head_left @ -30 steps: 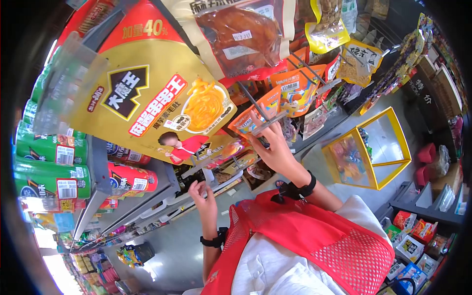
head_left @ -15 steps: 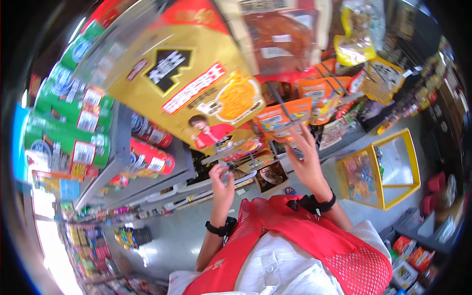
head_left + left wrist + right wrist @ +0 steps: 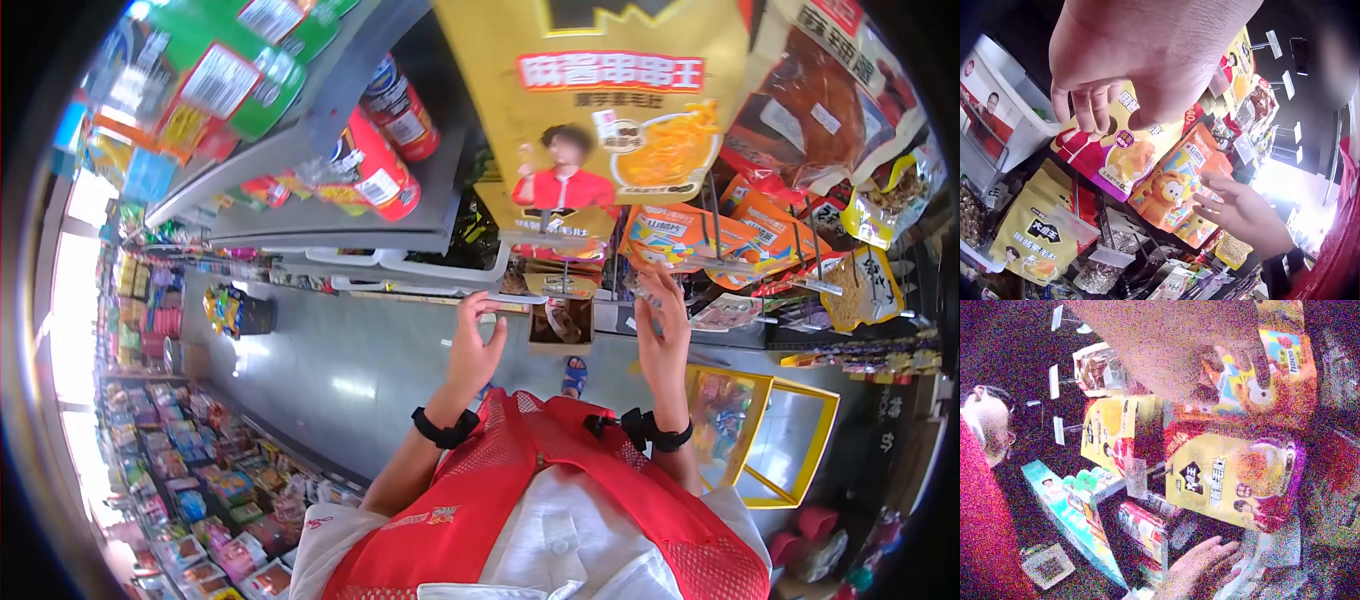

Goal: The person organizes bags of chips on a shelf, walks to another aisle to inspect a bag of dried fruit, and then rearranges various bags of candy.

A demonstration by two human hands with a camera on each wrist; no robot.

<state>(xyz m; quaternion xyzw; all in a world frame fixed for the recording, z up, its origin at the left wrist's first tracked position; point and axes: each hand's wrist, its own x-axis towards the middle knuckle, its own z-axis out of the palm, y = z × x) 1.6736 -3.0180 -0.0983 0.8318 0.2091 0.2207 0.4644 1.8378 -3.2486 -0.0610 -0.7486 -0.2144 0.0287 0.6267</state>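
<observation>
My right hand (image 3: 664,340) is raised beneath the orange snack bags (image 3: 664,232) on hooks, fingers loosely bent upward. In the left wrist view that hand (image 3: 1244,215) is beside an orange bag (image 3: 1175,187); whether it touches the bag I cannot tell. My left hand (image 3: 476,350) hangs below the large gold bag (image 3: 610,120), thumb apart from the fingers, holding nothing visible. The left wrist view shows the left hand (image 3: 1141,56) in front of a gold and purple bag (image 3: 1125,159). The right wrist view is grainy, with the right hand (image 3: 1179,344) over an orange bag (image 3: 1285,394).
Red cans (image 3: 375,170) and green cans (image 3: 235,85) stand on grey shelving at the left. White-rimmed bins (image 3: 450,268) and a cardboard box (image 3: 560,335) sit below the hooks. A yellow-framed case (image 3: 735,440) is at the right, packaged goods (image 3: 215,470) at lower left.
The head view has turned, so the hanging bags appear further right. Both hands now stand upright below the bags; the right hand's fingers appear lower relative to the orange bag.
</observation>
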